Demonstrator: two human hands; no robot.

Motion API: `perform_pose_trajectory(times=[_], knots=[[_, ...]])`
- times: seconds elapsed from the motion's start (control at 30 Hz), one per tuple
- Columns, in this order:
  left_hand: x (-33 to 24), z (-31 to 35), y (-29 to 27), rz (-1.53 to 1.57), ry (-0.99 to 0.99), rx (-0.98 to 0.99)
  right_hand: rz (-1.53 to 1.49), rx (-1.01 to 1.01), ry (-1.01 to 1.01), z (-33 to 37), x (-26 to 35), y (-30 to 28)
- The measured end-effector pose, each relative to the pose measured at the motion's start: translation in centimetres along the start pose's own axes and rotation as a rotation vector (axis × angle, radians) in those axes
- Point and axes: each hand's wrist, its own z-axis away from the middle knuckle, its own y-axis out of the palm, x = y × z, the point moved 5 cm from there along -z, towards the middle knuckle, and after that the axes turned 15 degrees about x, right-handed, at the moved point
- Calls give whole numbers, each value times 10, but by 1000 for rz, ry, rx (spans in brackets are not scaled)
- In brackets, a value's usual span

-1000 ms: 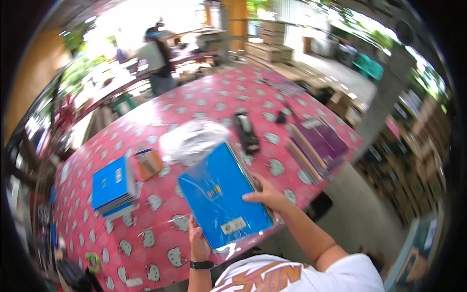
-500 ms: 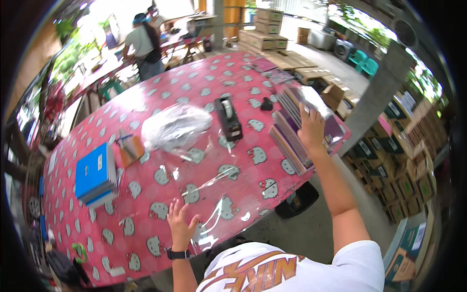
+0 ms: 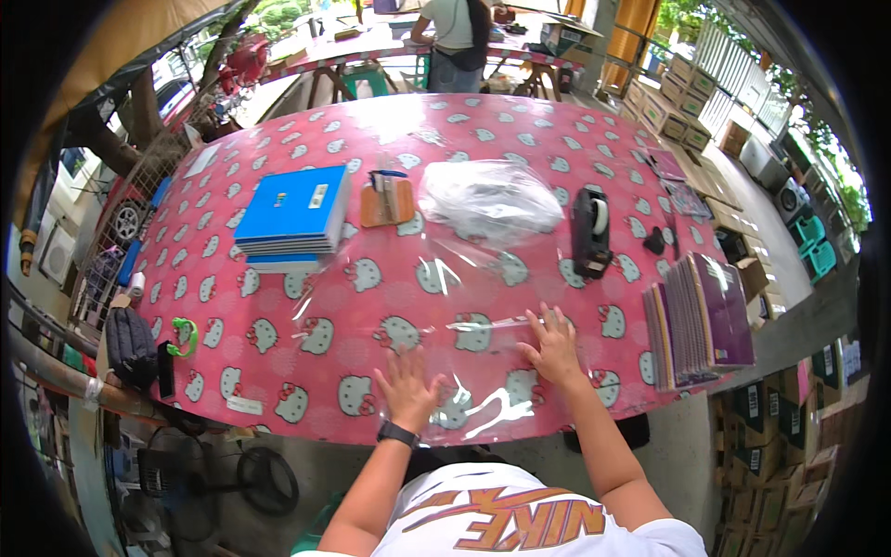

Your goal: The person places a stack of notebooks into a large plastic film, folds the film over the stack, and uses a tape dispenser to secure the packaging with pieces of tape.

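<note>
My left hand [image 3: 408, 386], with a dark band on its wrist, rests with fingers spread at the table's near edge. Fingers apart, my right hand [image 3: 555, 347] lies on the shiny clear plastic [image 3: 464, 327] over the pink patterned table [image 3: 418, 306]; nothing is in it. Beyond my hands sits a crumpled heap of clear plastic bags [image 3: 492, 200]. To its right stands a black tape dispenser [image 3: 590, 232]. Purple spiral notebooks [image 3: 696, 320] are piled at the right edge. On the left is a stack of blue notebooks [image 3: 295, 209].
A wooden pen holder [image 3: 386, 201] stands beside the blue stack. A black pouch [image 3: 132, 345] and a green strap [image 3: 186, 336] lie at the left edge. Cardboard boxes [image 3: 770, 464] are piled on the right. A person [image 3: 455, 37] works at a far table.
My right hand has left the purple notebooks and moved left onto the plastic. My left hand stays spread over the near side of the table. The view has turned left.
</note>
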Motion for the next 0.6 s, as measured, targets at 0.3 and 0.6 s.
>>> perform_pose_trajectory(times=[0.3, 0.6], knots=[[220, -36, -65, 256, -531, -387, -134, 211, 196, -9, -11, 39], [244, -77, -79, 944, -206, -265, -164, 113, 205, -6, -16, 44]])
